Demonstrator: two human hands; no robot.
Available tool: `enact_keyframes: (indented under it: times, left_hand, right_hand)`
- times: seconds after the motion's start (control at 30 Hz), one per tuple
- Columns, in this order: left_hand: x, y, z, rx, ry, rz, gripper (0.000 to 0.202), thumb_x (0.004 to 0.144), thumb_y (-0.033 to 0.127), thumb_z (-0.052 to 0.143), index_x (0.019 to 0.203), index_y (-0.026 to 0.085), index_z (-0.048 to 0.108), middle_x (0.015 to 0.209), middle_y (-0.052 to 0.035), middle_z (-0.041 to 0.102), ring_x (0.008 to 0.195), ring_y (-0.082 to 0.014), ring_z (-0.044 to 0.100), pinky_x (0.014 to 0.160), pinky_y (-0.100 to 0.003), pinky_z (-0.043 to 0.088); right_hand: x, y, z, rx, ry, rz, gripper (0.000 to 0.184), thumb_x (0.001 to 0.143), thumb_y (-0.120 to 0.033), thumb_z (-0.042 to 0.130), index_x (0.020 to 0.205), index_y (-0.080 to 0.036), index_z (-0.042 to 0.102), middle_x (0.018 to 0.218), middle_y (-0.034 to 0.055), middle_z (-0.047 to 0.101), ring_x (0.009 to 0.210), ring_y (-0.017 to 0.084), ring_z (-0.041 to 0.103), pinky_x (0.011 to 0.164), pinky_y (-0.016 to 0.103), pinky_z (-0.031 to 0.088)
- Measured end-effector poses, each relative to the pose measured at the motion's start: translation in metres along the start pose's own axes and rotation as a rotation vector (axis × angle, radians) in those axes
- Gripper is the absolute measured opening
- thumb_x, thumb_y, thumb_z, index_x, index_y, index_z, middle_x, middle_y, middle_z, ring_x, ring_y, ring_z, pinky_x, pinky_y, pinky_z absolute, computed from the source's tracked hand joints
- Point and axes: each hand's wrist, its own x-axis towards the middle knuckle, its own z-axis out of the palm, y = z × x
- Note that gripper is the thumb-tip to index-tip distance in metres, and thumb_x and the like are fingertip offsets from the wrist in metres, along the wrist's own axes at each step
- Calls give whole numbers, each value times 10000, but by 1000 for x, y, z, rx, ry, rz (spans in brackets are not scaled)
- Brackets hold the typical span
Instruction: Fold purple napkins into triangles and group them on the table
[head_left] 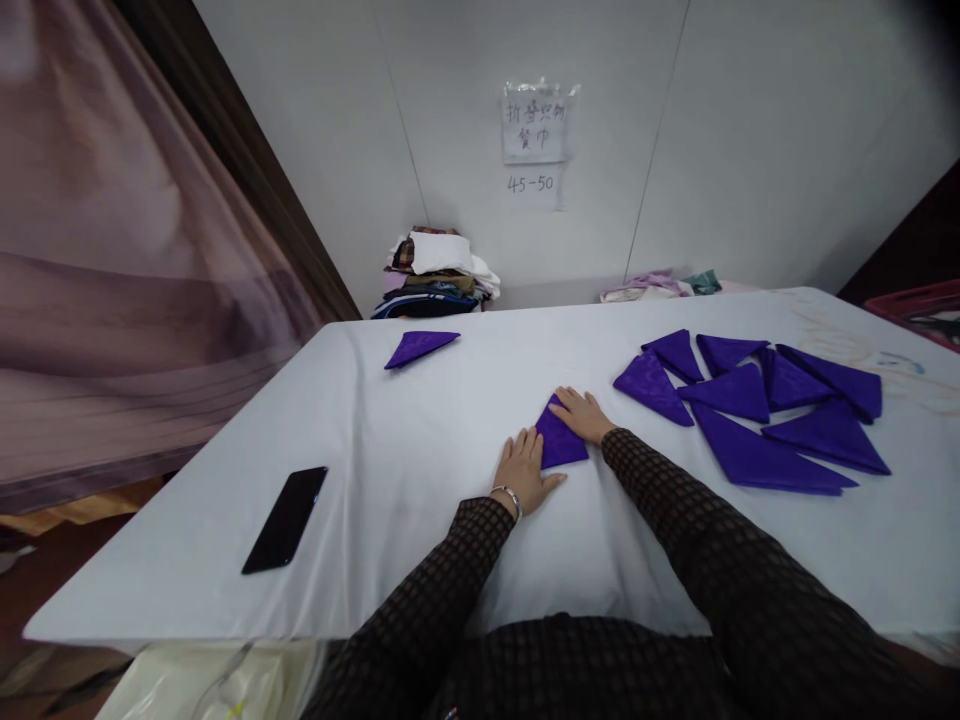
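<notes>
Left hand (pixel 523 472): fingers straight and laid close together, angled away from the body along the left edge of a folded purple napkin (pixel 562 445); whether the tips overlap that edge or only meet it, cannot tell. Left thumb spread to the right, just short of the near edge. Right hand (pixel 585 415): fingers extended, palm down over the napkin's upper right edge, thumb reaching left across the cloth. Both hands flattened rather than gripping. The napkin lies flat between them, roughly central on a table (pixel 412 450) with a smooth white cover. Silver bracelet (pixel 511 499) at the left wrist; dark checked sleeves (pixel 686 510) on both arms. To the right, well within the tabletop, a cluster of purple napkins (pixel 750 455), folded to triangles and pointed shapes, several overlapping. Far left, near the back edge, a single folded purple napkin (pixel 420 347) sits apart from the rest. Nearer the body on the left, a black smartphone (pixel 285 520), dark screen up, set at a slant. Beyond the far edge: a stack of folded clothes (pixel 439 285), white on top; further right, a low heap of lilac, white and green fabric (pixel 652 287). On the pale wall (pixel 622 60) above, a handwritten sign (pixel 534 130) in Chinese, with "45-50" on its lower part. Pinkish curtain (pixel 135 250) along the left; part of a red container (pixel 915 298) at the right margin, contents unclear.
</notes>
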Motion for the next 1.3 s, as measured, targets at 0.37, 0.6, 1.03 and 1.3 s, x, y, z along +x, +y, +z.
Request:
enact_keyframes:
  times: [0.37, 0.6, 1.03, 1.3]
  left_hand:
    - [1, 1, 0, -20, 7, -3, 792, 833, 640, 326, 1414, 104, 272, 1498, -153, 241, 1388, -286, 167, 1118, -478, 139]
    - [1, 3, -6, -14, -14, -14, 784, 835, 625, 345, 1404, 86, 296, 1496, -155, 244, 1384, -283, 188, 1113, -479, 161]
    - [-3, -8, 5, 81, 79, 25, 722, 835, 570, 370, 1354, 70, 397, 1435, -191, 349, 1347, -303, 288, 1071, -504, 254]
    - [1, -12, 9, 154, 61, 34, 723, 824, 564, 338, 1302, 34, 455, 1409, -186, 397, 1340, -303, 297, 1053, -491, 282]
  right_hand:
    - [-77, 7, -6, 431, 104, 233, 466, 876, -383, 426, 1247, -122, 533, 911, 92, 707, 767, 194, 669, 622, 303, 543]
    - [-88, -10, -3, 311, 19, 219, 503, 827, -360, 531, 1276, -133, 502, 767, 40, 696, 531, 139, 612, 521, 257, 503]
    - [-62, -36, -26, 94, 123, 155, 476, 774, -332, 611, 1204, -138, 545, 1152, 134, 616, 1072, 274, 563, 920, 405, 434]
    - [-44, -51, 7, -248, -17, -312, 576, 883, -564, 380, 1291, -161, 432, 1428, 132, 386, 1342, 271, 273, 1076, 538, 181]
